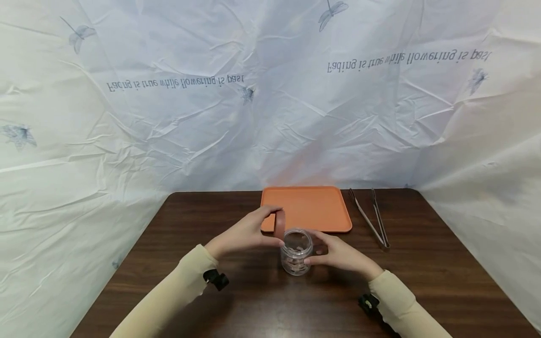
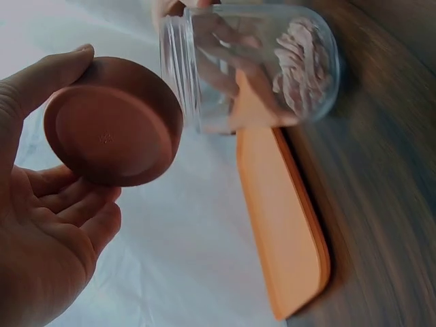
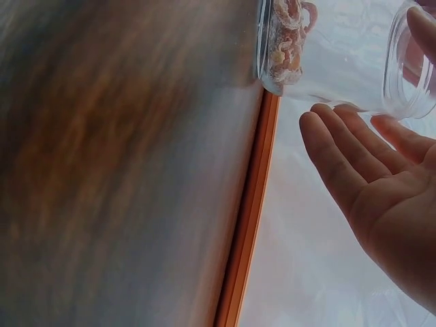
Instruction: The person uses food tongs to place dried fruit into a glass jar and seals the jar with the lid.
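My left hand (image 1: 249,231) holds a round reddish-brown lid (image 2: 109,122) by its edge, thumb on one side and fingers on the other. The lid is tilted on its side, just left of the mouth of a clear jar (image 1: 296,268). Uncovered, the jar stands upright on the table. Pale pinkish, wrinkled strips (image 2: 303,67) lie in a heap at its bottom. At the jar's right side, my right hand (image 1: 338,253) steadies it near the rim, with the thumb in front and the fingers (image 3: 354,146) along the far side.
An orange tray (image 1: 313,209) lies behind the jar at the table's back edge. Metal tongs (image 1: 372,220) rest to its right, their arms spread. Dark wood makes up the tabletop (image 1: 444,277). A pale printed cloth (image 1: 253,117) hangs around the back and sides.
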`<control>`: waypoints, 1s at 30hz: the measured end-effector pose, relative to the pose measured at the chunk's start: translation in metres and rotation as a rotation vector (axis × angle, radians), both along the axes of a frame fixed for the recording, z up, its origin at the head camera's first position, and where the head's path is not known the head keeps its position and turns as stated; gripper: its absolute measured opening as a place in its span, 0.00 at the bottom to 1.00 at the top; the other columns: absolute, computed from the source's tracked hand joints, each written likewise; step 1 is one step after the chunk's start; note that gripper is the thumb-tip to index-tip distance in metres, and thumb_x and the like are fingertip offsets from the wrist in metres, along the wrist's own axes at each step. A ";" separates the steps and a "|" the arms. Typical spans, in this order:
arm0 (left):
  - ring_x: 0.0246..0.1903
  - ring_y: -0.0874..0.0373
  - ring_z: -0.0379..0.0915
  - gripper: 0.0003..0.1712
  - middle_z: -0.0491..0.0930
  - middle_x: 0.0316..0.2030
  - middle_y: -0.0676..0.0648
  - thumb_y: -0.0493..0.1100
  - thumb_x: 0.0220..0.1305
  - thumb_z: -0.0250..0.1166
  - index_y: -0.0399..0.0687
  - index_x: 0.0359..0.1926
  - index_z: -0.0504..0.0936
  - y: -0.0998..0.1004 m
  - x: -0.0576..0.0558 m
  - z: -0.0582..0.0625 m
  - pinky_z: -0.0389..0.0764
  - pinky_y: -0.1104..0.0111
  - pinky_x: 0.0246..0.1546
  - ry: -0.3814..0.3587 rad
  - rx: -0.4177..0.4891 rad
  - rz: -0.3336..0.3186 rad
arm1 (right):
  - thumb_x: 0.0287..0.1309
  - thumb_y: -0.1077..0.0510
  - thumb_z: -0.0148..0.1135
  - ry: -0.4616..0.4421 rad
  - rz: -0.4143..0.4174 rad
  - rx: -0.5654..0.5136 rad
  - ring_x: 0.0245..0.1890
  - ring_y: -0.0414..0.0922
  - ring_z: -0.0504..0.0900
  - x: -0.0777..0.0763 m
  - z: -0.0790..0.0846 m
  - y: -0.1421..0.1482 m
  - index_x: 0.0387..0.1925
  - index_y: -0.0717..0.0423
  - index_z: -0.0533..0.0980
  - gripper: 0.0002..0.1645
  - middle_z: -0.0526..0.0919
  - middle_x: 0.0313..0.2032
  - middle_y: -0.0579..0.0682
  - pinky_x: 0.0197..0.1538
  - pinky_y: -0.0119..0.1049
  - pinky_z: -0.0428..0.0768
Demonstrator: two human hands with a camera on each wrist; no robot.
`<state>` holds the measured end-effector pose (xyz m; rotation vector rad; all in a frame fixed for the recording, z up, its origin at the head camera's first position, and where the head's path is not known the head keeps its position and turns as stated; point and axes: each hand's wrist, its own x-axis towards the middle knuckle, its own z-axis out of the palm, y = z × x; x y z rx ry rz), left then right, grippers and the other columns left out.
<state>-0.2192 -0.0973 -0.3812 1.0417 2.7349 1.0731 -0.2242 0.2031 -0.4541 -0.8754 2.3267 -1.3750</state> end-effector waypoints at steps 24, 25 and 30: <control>0.62 0.57 0.67 0.43 0.72 0.63 0.49 0.62 0.58 0.73 0.48 0.69 0.71 0.059 -0.011 -0.010 0.79 0.73 0.49 0.166 -0.285 -0.163 | 0.63 0.46 0.71 0.023 0.015 0.020 0.61 0.48 0.76 -0.002 -0.003 0.001 0.77 0.50 0.58 0.48 0.76 0.62 0.49 0.60 0.46 0.79; 0.62 0.57 0.67 0.43 0.72 0.63 0.49 0.62 0.58 0.73 0.48 0.69 0.71 0.059 -0.011 -0.011 0.79 0.73 0.49 0.160 -0.283 -0.161 | 0.63 0.46 0.70 0.020 0.017 0.018 0.61 0.49 0.76 -0.002 -0.003 0.001 0.77 0.51 0.58 0.48 0.76 0.62 0.50 0.60 0.46 0.79; 0.64 0.56 0.65 0.44 0.71 0.64 0.49 0.62 0.59 0.73 0.48 0.70 0.70 0.060 -0.009 -0.012 0.78 0.73 0.50 0.149 -0.277 -0.157 | 0.63 0.47 0.70 0.010 0.018 0.013 0.60 0.50 0.76 -0.001 -0.002 0.002 0.77 0.53 0.58 0.48 0.77 0.60 0.51 0.59 0.46 0.79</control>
